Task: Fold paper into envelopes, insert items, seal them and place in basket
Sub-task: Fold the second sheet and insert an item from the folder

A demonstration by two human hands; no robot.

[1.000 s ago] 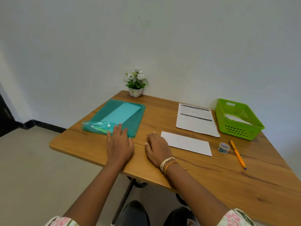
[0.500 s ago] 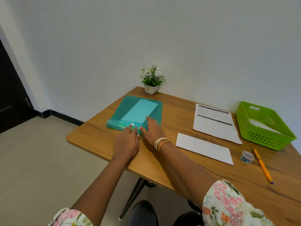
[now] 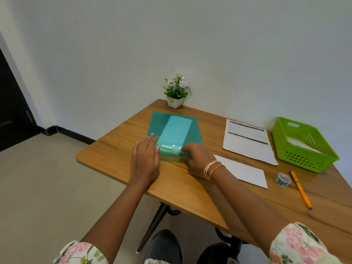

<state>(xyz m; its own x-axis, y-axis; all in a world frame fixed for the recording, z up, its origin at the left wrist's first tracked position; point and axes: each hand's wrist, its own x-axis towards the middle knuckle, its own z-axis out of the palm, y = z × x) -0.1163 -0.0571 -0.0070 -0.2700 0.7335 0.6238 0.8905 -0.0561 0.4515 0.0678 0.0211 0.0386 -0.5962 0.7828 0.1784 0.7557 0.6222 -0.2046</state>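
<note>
My left hand (image 3: pixel 145 159) lies flat on the counter (image 3: pixel 190 187), its fingertips against the near left edge of the teal folder (image 3: pixel 177 128). My right hand (image 3: pixel 198 156) curls over the folder's near right corner, beside its white snap button (image 3: pixel 173 146). To the right lie a folded white sheet (image 3: pixel 245 172), a printed page (image 3: pixel 247 141), a roll of tape (image 3: pixel 283 179) and an orange pencil (image 3: pixel 301 189). The green basket (image 3: pixel 304 162) holds white paper. A small potted plant (image 3: pixel 176 92) stands by the wall.
</note>
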